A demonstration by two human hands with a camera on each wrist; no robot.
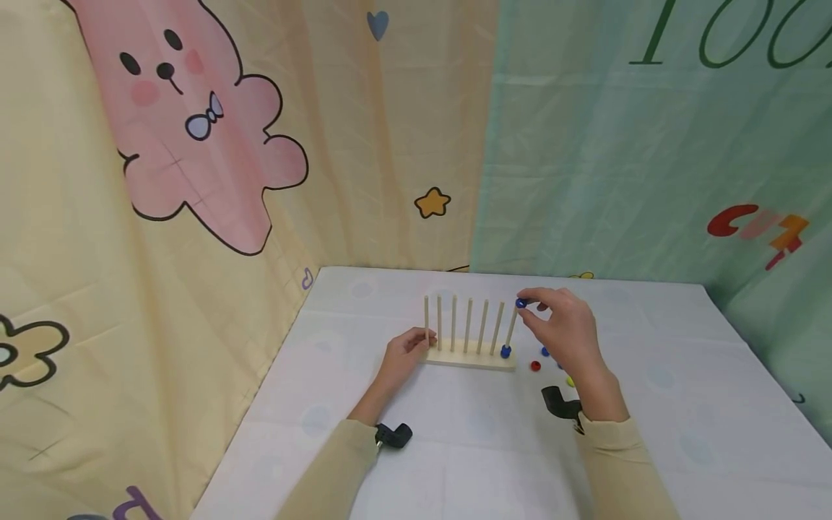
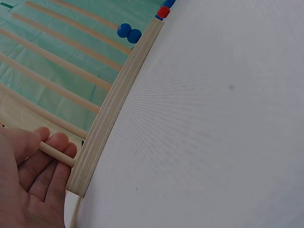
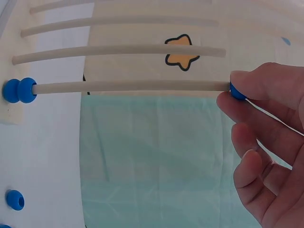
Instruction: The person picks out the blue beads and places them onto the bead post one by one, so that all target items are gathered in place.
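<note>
A pale wooden rack (image 1: 468, 357) with several upright rods stands on the table. My left hand (image 1: 404, 354) grips the leftmost rod (image 2: 58, 154) near its foot, thumb on one side and fingers curled behind. Two blue beads (image 3: 20, 90) sit stacked at the bottom of the rightmost rod (image 3: 133, 86). At that rod's top, my right hand (image 1: 564, 325) pinches another blue bead (image 3: 237, 91) between thumb and forefinger. The bead meets the rod's tip; the fingers hide much of it, so I cannot tell how far it is on.
Right of the rack lie loose beads: a red bead (image 1: 536, 366), a blue bead (image 1: 545, 352) and a yellow bead (image 1: 570, 381), partly behind the right wrist. A white cloth covers the table (image 1: 455, 448). Printed curtains (image 1: 364, 144) hang behind and to the sides.
</note>
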